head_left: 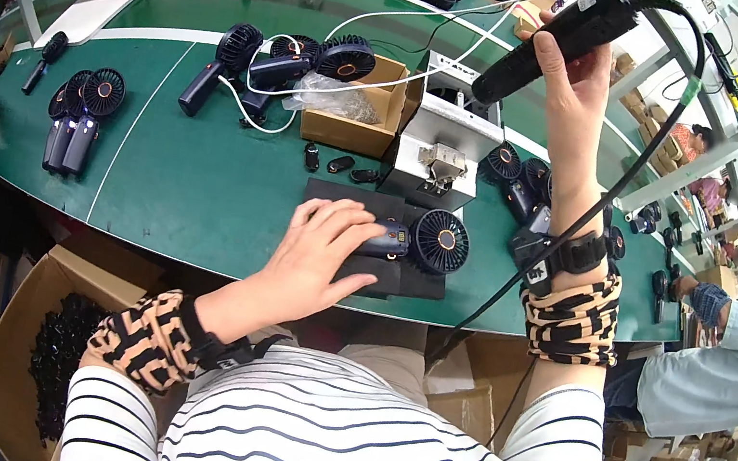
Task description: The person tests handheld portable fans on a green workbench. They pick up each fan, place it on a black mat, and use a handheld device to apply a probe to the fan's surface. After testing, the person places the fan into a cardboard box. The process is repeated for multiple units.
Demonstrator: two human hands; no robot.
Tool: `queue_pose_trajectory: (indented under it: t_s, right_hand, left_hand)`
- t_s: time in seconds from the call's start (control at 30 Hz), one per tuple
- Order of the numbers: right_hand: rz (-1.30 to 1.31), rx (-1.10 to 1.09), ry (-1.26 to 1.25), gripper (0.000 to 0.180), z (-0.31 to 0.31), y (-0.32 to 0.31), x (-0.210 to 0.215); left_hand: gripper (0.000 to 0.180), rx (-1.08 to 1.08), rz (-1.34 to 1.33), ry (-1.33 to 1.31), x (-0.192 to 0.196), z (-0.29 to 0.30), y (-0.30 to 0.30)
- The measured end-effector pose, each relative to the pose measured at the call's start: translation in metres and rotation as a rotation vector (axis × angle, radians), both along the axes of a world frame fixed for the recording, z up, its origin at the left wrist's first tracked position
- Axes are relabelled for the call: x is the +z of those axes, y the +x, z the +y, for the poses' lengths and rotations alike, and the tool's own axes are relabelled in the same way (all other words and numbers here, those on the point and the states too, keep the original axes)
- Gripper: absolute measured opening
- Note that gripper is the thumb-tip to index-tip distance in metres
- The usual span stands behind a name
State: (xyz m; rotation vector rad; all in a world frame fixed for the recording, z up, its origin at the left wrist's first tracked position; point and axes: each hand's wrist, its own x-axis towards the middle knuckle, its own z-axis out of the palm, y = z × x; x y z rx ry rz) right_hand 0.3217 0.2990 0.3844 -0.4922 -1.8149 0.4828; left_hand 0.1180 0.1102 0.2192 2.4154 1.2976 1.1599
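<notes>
My right hand [575, 94] is raised at the upper right, its fingers wrapped round a black electric screwdriver [561, 46] with a cable at its top end. The tool slants, its lower end over a metal box fixture [453, 123]. A dark blue handheld fan [440, 242] lies on a black mat [418, 286] in front of me, its round grille to the right. My left hand [316, 246] lies over the fan's handle, fingers stretched out and thumb apart; the palm hides much of the handle. A small lit display shows near the fingertips.
A cardboard box [342, 131] with a plastic bag stands beside the fixture, several small dark parts [339, 165] before it. More fans lie left [74, 127] and right [521, 183]. A black cable [573, 234] hangs across my right forearm. At right is a co-worker's sleeve [727, 364].
</notes>
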Motion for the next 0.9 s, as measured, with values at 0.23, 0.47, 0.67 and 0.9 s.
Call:
queue_pose_trajectory:
  t_s: [0.23, 0.47, 0.67, 0.9]
  right_hand:
    - [0.217, 0.054, -0.233, 0.035, -0.049, -0.01, -0.02]
    - [0.383, 0.216, -0.218, 0.058, -0.037, -0.019, -0.047]
    - [0.336, 0.176, -0.262, 0.087, -0.03, -0.024, -0.06]
    - [0.345, 0.161, -0.278, 0.09, -0.026, -0.021, -0.067]
  left_hand:
    - [0.052, 0.052, 0.097, -0.053, -0.029, 0.035, 0.022]
    - [0.051, -0.011, 0.055, -0.152, -0.025, 0.037, 0.015]
    - [0.05, 0.039, 0.074, -0.121, -0.021, 0.034, 0.019]
    - [0.051, 0.078, 0.096, -0.087, -0.024, 0.033, 0.024]
